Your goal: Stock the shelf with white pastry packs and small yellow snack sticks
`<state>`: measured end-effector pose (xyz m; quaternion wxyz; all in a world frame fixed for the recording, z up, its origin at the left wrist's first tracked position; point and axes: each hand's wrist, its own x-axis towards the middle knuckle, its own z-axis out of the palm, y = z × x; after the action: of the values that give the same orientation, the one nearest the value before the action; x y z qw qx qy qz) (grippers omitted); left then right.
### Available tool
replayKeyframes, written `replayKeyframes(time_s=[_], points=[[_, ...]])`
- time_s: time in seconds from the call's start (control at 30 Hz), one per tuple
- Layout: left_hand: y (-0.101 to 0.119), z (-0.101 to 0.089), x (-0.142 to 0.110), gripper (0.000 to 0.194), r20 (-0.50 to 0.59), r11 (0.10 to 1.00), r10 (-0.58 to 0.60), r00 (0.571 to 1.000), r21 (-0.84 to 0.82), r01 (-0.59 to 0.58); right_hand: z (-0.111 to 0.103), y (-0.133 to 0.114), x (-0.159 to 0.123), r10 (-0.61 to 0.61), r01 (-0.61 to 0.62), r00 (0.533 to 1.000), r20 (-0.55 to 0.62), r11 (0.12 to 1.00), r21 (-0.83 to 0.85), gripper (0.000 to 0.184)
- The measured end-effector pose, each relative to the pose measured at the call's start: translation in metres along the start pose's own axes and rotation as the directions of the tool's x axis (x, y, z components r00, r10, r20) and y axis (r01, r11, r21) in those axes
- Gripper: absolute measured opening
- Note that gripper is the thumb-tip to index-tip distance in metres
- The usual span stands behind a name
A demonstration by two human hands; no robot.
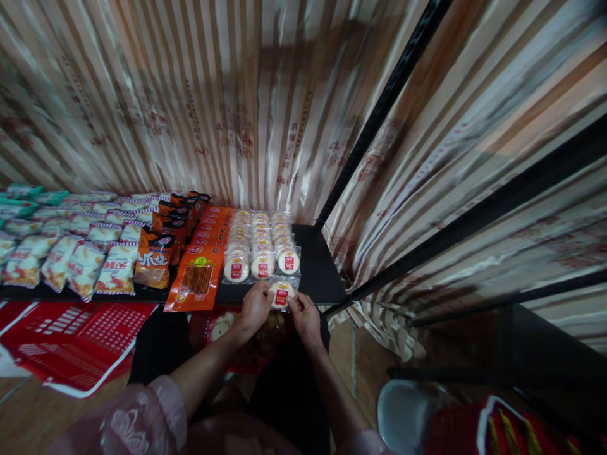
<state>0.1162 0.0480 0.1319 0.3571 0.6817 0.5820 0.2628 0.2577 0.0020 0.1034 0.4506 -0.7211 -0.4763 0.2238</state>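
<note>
Both my hands hold one clear packet with a round white cake and a red label [281,294] at the front edge of a black shelf [318,270]. My left hand [255,306] pinches the packet's left side and my right hand [305,315] pinches its right side. Just behind it lie rows of the same round cake packets [260,243], three across. Left of those rows lies a line of orange packets with red strips inside [199,268].
Further left on the shelf are dark orange snack bags [156,256] and several white and red striped bags [85,259], with green packets [21,196] at the far left. Striped shiny cloth hangs behind. A red printed sheet [71,341] lies lower left; a white stool [405,411] stands lower right.
</note>
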Motion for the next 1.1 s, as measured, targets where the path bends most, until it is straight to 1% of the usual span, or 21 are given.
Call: replayKeyframes(time_s=[0.23,0.33,0.5,0.63,0.73,0.9,1.1], points=[[0.006,0.002,-0.001,0.029,0.021,1.000,-0.016,1.000,-0.018,0.016,-0.002,0.009,0.007,0.064,-0.065,0.998,0.017,0.997,0.039,0.041],[0.006,0.006,-0.001,0.029,0.004,0.999,-0.017,1.000,-0.035,0.018,-0.003,0.010,0.011,0.083,-0.084,0.996,0.038,0.995,0.047,0.042],[0.007,0.010,0.002,0.028,-0.002,0.998,0.019,1.000,-0.057,-0.019,-0.006,0.009,0.017,0.075,-0.076,0.997,0.015,0.994,0.073,0.046],[0.009,0.012,0.005,0.030,0.003,0.995,0.038,0.999,-0.088,-0.038,-0.008,0.012,0.023,0.066,-0.066,0.998,0.010,0.996,0.057,0.044],[0.010,0.015,0.007,0.032,-0.012,0.992,0.055,0.998,-0.110,-0.056,-0.010,0.015,0.028,0.060,-0.061,0.998,0.025,0.997,0.053,0.043],[0.012,0.021,0.010,0.034,-0.051,0.992,0.048,0.998,-0.111,-0.053,-0.013,0.015,0.038,0.092,-0.093,0.995,0.026,0.995,0.028,0.043],[0.022,0.022,0.015,0.037,-0.053,0.992,0.083,0.995,-0.086,-0.087,-0.015,0.011,0.049,0.098,-0.098,0.995,0.009,0.995,-0.010,0.041]])
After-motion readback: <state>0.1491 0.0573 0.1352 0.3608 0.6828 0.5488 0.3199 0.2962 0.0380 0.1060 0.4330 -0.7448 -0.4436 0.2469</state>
